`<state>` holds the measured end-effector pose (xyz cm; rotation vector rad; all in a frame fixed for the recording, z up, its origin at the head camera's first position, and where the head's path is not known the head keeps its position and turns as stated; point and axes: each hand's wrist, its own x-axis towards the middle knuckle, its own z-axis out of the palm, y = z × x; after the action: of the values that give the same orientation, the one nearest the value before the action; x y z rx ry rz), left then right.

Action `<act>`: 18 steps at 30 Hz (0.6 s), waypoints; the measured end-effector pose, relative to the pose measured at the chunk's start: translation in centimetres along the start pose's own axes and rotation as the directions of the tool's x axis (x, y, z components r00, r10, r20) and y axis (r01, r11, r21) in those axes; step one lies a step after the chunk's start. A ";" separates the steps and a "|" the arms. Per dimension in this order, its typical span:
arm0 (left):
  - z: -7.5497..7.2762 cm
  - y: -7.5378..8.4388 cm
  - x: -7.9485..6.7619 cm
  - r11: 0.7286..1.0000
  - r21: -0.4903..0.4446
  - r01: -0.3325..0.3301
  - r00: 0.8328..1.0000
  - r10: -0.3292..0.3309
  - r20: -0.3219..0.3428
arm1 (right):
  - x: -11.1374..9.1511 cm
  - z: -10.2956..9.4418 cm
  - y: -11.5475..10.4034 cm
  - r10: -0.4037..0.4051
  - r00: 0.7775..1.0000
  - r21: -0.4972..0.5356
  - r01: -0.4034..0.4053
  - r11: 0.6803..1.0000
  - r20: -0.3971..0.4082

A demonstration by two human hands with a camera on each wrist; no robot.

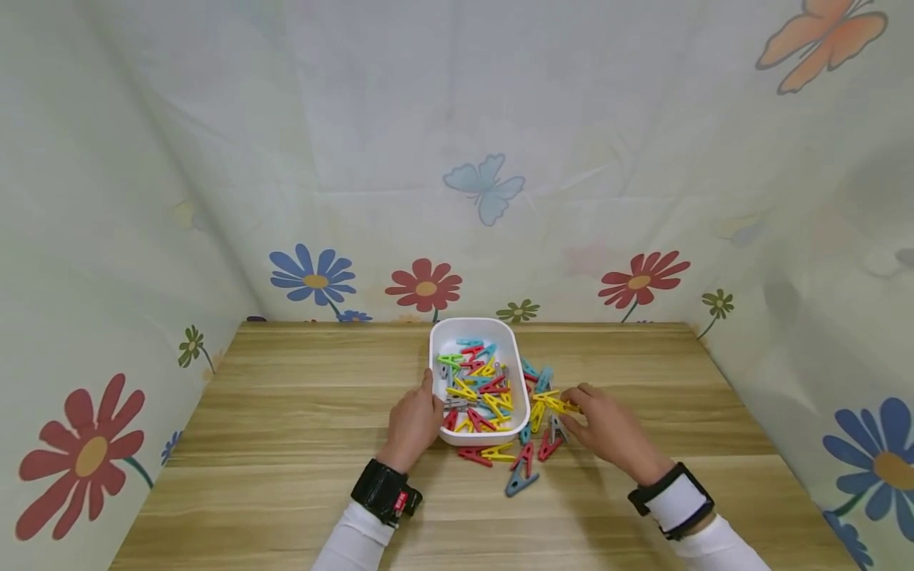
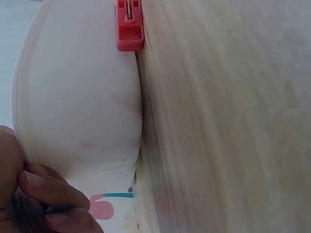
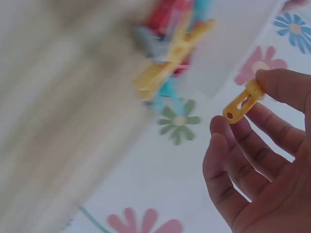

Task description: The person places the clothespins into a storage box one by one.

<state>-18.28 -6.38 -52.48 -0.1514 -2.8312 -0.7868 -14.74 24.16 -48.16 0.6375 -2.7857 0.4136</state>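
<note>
White-sleeved, the left hand (image 1: 416, 420) is gripping a white tub (image 1: 474, 438) at its 8 o'clock. Plastic clothespins (image 1: 493, 385) are filling the tub; loose clothespins (image 1: 527, 450) are lying on the wood-grain table (image 1: 286, 444) from its 3 to 6 o'clock. At 4 o'clock, the right hand (image 1: 610, 428) is pinching a yellow clothespin (image 3: 234, 115).

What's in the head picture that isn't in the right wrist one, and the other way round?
Only the head view shows the left hand gripping the white rectangular plastic tub, and an orange printed butterfly.
Only the right wrist view shows the palm side of the right hand and a round hole in the yellow plastic clothespin.
Both show that hand pinching that clothespin, and printed flowers on the white backdrop.
</note>
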 end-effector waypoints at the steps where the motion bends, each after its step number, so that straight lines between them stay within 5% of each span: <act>1: 0.0 0.0 0.0 1.000 -0.005 -0.002 1.000 0.002 0.001 | 0.5 -0.3 -0.4 -0.011 1.000 -0.005 0.011 1.000 -0.019; 7: -0.2 0.0 0.0 1.000 -0.009 -0.010 1.000 0.010 -0.001 | 3.5 -1.2 -2.9 -0.057 0.996 -0.011 0.056 0.998 -0.073; 18: 0.1 -0.2 0.0 1.000 -0.013 -0.005 1.000 0.005 0.018 | 6.7 0.3 -6.8 -0.125 0.988 0.061 0.131 0.989 -0.096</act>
<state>-18.34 -6.51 -52.67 -0.1681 -2.8419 -0.8066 -17.55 15.56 -44.94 0.7874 -2.6361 0.4985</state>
